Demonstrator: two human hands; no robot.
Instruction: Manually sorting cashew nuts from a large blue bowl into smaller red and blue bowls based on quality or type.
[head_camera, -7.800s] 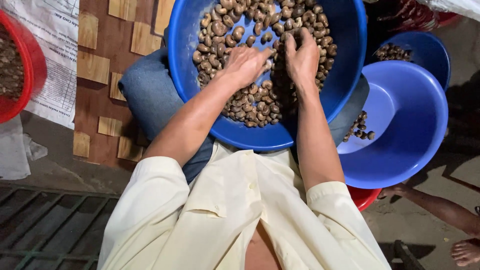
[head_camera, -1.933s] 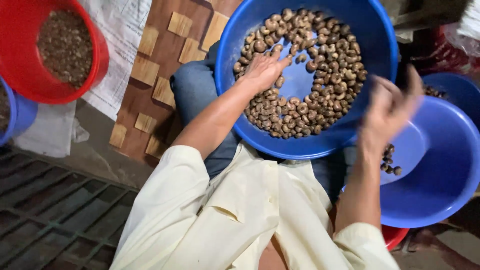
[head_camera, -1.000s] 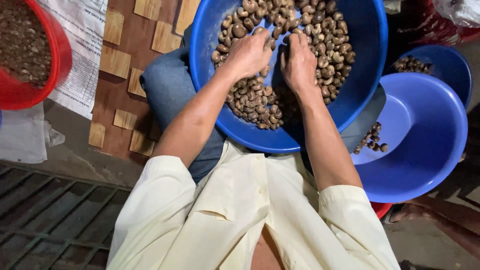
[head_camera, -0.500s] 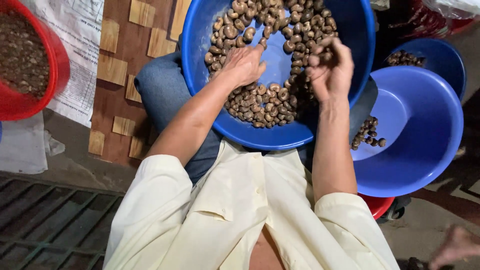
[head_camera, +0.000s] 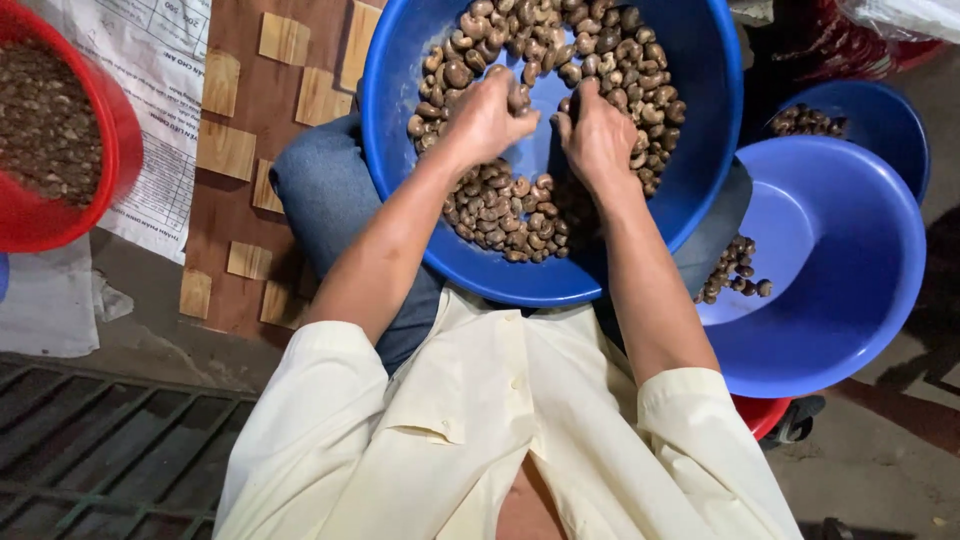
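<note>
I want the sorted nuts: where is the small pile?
In the head view, the small pile lies in the blue bowl on the person's right, beside the big basin.

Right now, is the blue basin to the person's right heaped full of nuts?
No, the side basin holds only a small cluster of nuts near its inner edge.

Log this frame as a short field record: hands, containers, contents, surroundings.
left hand: curled among the nuts, grip unclear
right hand: fingers down in the nuts, grip unclear
large blue basin: on the person's lap, holds brown curved nuts
second blue basin: to the person's right, a few nuts at its left edge
third blue basin: behind it, some nuts inside
red tub: far left, full of brown bits
floor: metal grate lower left, printed sheet under the red tub
</note>
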